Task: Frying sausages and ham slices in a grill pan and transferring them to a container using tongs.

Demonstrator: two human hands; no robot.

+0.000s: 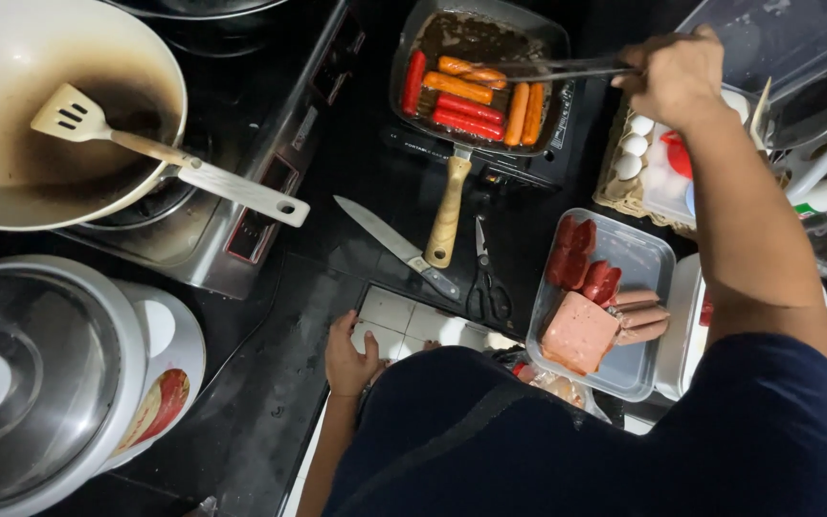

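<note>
My right hand (677, 72) reaches out over the counter and grips metal tongs (567, 69), whose tips rest among several red and orange sausages (471, 96) in a square grill pan (413, 48) with a wooden handle (447, 215). My left hand (348, 359) rests on the front edge of the black counter, holding nothing, fingers slightly spread. A clear tray (648, 258) near my right elbow holds a pink block of luncheon meat (578, 332), raw sausages and red meat slices.
A knife (394, 244) and scissors (487, 278) lie on the counter by the pan handle. A white wok (11, 57) with a spatula (136, 144) sits on a stove at left. A rice cooker (40, 383) stands front left. Eggs in a carton (632, 144) sit right.
</note>
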